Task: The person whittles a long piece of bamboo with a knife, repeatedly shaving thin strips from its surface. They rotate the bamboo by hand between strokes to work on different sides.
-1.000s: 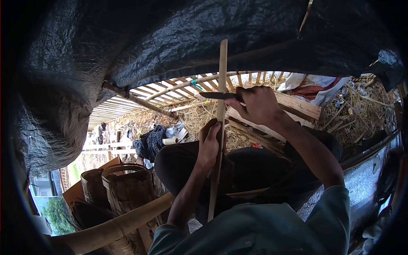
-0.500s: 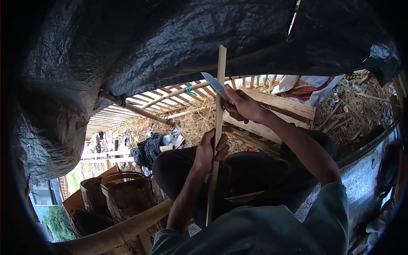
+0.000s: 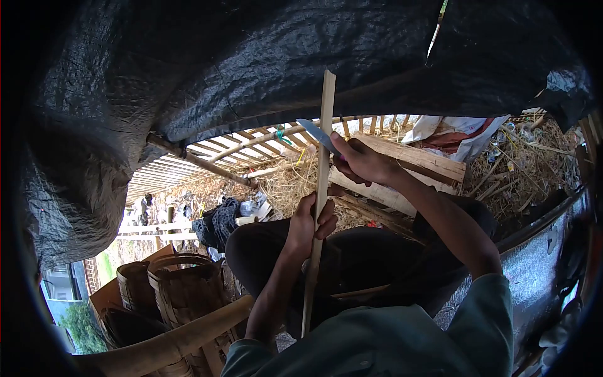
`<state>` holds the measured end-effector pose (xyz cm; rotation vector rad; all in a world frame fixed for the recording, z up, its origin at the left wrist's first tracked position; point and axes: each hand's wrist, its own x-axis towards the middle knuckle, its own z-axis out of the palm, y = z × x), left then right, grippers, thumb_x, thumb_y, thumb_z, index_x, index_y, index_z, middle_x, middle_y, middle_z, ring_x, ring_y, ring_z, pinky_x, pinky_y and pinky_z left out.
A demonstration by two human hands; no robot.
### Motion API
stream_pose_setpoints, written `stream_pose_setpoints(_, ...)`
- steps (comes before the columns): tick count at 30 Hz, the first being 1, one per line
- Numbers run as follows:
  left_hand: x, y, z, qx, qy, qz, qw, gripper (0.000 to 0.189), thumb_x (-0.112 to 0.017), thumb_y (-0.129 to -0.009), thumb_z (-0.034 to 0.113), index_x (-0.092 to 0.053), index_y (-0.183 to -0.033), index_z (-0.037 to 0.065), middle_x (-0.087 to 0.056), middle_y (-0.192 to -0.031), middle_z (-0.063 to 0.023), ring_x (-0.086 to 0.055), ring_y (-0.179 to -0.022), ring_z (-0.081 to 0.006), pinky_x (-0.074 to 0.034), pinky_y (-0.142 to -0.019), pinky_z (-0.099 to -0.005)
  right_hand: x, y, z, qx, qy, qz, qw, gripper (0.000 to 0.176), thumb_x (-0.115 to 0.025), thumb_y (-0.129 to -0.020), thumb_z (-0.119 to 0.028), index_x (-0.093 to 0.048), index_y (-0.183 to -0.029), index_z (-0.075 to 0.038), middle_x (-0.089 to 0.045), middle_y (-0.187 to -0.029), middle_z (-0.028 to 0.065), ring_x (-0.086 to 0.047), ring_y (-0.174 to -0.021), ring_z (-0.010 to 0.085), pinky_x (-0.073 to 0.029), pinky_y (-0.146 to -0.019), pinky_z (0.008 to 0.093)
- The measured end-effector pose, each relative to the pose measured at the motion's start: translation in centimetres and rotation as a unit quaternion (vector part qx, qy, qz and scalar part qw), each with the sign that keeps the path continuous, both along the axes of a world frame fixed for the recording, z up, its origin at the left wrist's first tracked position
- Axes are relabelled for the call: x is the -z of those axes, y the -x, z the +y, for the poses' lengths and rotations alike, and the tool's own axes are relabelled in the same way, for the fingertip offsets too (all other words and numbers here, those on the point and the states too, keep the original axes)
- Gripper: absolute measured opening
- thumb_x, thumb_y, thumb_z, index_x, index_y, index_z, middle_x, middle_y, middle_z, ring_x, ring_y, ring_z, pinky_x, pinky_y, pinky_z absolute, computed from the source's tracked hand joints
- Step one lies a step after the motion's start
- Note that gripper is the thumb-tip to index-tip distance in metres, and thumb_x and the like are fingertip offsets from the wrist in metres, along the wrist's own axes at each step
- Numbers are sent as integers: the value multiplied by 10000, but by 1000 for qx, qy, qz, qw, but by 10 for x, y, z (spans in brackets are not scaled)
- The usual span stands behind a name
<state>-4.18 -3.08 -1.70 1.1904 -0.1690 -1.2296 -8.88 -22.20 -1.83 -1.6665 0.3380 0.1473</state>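
A long pale strip of wood or bamboo (image 3: 327, 103) stands roughly upright in front of my body, its lower end near my lap. My left hand (image 3: 309, 224) is wrapped round its middle. Higher up, my right hand (image 3: 359, 161) grips a knife (image 3: 315, 134) by a handle mostly hidden in the fingers. The blade points up and left and crosses the strip, above my left hand.
Black plastic sheeting (image 3: 264, 63) hangs ahead and overhead. Wooden planks (image 3: 414, 154) lie beyond my right hand, beside dry straw (image 3: 509, 169). Woven baskets (image 3: 185, 289) and a thick bamboo pole (image 3: 182, 339) are at lower left. A slatted fence (image 3: 169, 173) runs behind.
My right hand and the knife have moved slightly down along the strip, and the blade lies a little lower. My left hand keeps its hold at about the same place.
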Motion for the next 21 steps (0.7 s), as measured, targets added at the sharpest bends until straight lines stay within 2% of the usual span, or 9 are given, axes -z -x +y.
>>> stream_pose_setpoints(9, -9, -1, 0, -10, -2, 8, 1000, 405, -245, -919, 198, -506, -1080, -66, -300, -530, 37, -262, -360, -66, -238, -357, -211, 9, 1, 4, -19, 5, -18, 1000, 738, -122, -919, -668, -392, -540, -94, -330, -426, -20, -376, -375, 96, -335, -366, 262)
stream_pose_setpoints(15, -8, -4, 3, -11, 3, 3, 1000, 411, -249, -915, 208, -510, -1071, -68, -299, -525, 37, -263, -356, -69, -239, -348, -216, 10, 3, 6, -15, 48, -22, 998, 741, -143, -936, -644, -444, -552, -86, -361, -444, -14, -402, -436, 105, -374, -466, 274)
stream_pose_setpoints(18, -9, -6, 3, -17, 10, 29, 999, 415, -248, -918, 215, -512, -1071, -67, -298, -522, 36, -262, -353, -73, -241, -349, -217, 14, 4, 5, -6, 72, -48, 996, 745, -185, -951, -613, -456, -537, -56, -382, -480, 32, -425, -500, 170, -411, -593, 364)
stream_pose_setpoints(21, -11, -6, 5, -22, 12, 39, 999, 419, -258, -926, 233, -519, -1067, -62, -297, -521, 36, -263, -352, -76, -243, -350, -219, 12, 7, 1, -19, 103, -57, 993, 751, -202, -951, -613, -460, -545, -36, -365, -479, 51, -417, -498, 179, -407, -587, 367)
